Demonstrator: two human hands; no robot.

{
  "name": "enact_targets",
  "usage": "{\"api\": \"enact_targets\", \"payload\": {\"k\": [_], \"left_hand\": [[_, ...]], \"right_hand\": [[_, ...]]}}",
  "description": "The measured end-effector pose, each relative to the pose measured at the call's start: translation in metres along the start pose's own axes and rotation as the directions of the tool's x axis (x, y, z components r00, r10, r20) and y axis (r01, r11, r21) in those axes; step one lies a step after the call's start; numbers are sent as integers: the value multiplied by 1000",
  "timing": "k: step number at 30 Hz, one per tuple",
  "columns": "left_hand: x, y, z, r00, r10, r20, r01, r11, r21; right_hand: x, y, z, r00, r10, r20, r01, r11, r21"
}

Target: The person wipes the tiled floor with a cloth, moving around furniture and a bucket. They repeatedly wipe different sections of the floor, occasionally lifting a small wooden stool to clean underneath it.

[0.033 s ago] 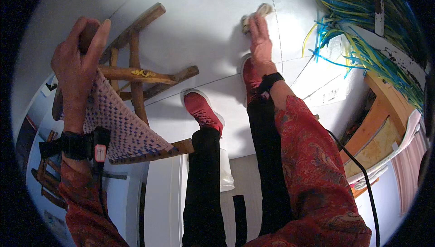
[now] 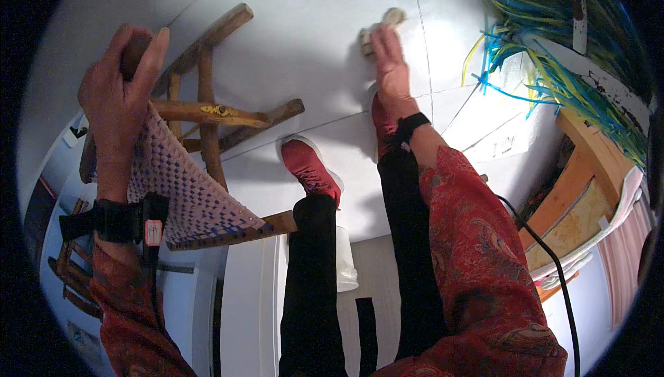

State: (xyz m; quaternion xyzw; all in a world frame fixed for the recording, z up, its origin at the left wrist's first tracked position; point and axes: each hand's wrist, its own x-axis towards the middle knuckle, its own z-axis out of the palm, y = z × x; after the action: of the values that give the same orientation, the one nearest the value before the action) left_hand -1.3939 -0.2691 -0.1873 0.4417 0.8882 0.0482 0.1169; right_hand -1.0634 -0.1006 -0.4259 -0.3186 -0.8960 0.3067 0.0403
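A wooden stool (image 2: 238, 113) with a woven seat (image 2: 183, 183) in pink and dark blue checks is tipped on its side at the left. Around one of its round wooden ends my left hand (image 2: 111, 93) is wrapped, thumb upward. My right hand (image 2: 394, 79) reaches over the pale floor, fingers together and closed over a small whitish bundle (image 2: 394, 17). The bundle sticks out on both sides of the fingers; blur hides its exact kind. The right hand is apart from the stool, just beyond my right shoe (image 2: 384, 128).
Long blue, green and yellow strips (image 2: 553, 38) hang by a chipped white bar (image 2: 588, 76) at the right. Below them stands a wooden frame (image 2: 588, 169). A black cable (image 2: 553, 263) runs by my right arm. A white bin (image 2: 346, 263) stands between my legs.
My right hand has shifted slightly to the left with the whitish bundle. The left hand and the stool have hardly moved.
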Motion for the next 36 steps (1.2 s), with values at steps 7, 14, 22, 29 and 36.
{"api": "enact_targets", "payload": {"k": [7,14,22,29,36], "left_hand": [[0,-5,2,999,32,-18,-33,999,-32],[1,-5,3,1000,-11,0,11,1000,14],[1,0,0,998,57,-22,-58,997,-57],[1,3,-1,996,79,-51,-81,996,-45],[1,6,-1,993,90,-82,-94,995,-43]], "right_hand": [[-9,-46,17,885,-342,317,352,936,26],[-17,-24,-20,928,-195,318,246,961,-130],[32,-26,1,967,-213,141,231,964,-131],[98,-38,13,972,-161,169,171,984,-48],[87,-47,16,923,-317,217,306,948,82]]}}
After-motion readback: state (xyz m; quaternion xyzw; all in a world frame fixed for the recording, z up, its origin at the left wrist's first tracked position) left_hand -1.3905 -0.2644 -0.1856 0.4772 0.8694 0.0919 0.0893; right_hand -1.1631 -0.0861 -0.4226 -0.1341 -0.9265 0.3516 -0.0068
